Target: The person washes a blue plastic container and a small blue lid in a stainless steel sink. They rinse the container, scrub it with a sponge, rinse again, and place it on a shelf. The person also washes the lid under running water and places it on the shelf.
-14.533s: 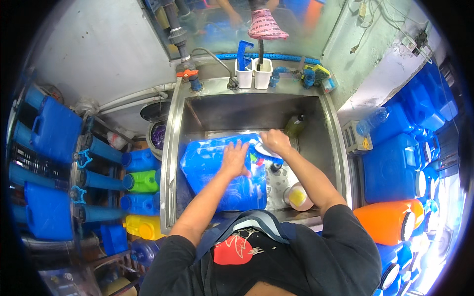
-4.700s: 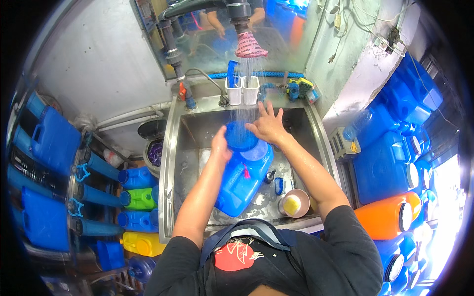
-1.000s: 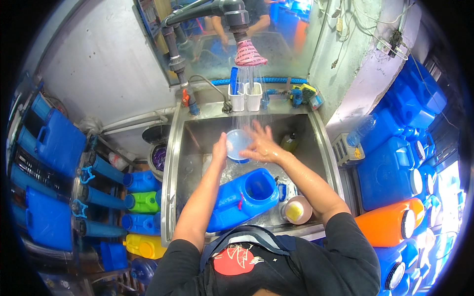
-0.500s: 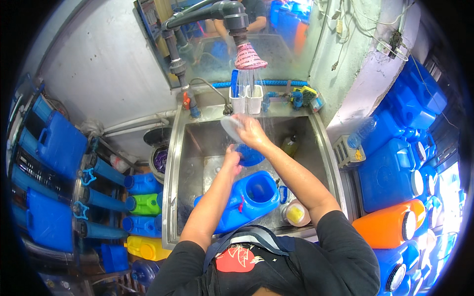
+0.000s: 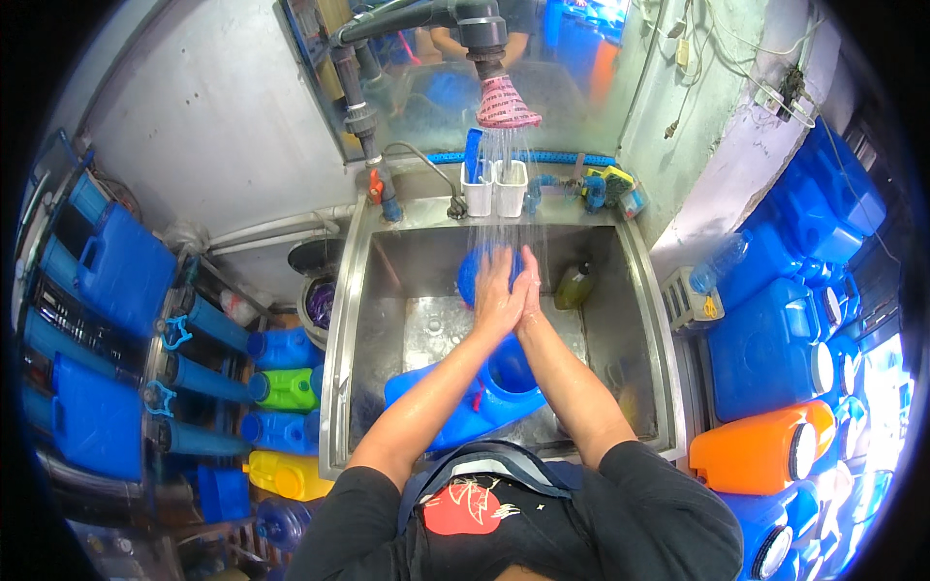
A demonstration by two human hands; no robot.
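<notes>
Under the falling water, my left hand (image 5: 498, 298) lies against a round blue lid (image 5: 470, 279), fingers pointing away from me and covering much of it. My right hand (image 5: 528, 292) presses close alongside at the lid's right edge, so the lid is held between both hands. Water runs over them from a shower head (image 5: 508, 103) wrapped in pink printed material. Below my forearms a blue jerrycan (image 5: 455, 412) lies in the steel sink (image 5: 339, 349), its wide mouth partly hidden by my right wrist.
A bottle of yellowish liquid (image 5: 574, 286) stands in the sink's far right corner. Two white holders (image 5: 511, 191), one with a blue-handled brush, sit on the back ledge beside blue taps (image 5: 595, 194). Blue and orange jerrycans (image 5: 751, 450) are stacked at right; more containers (image 5: 288, 389) stand at left.
My right hand has come down beside my left at the lid; the whitish disc it held is out of sight. The pale container at the sink's near right is hidden behind my right arm.
</notes>
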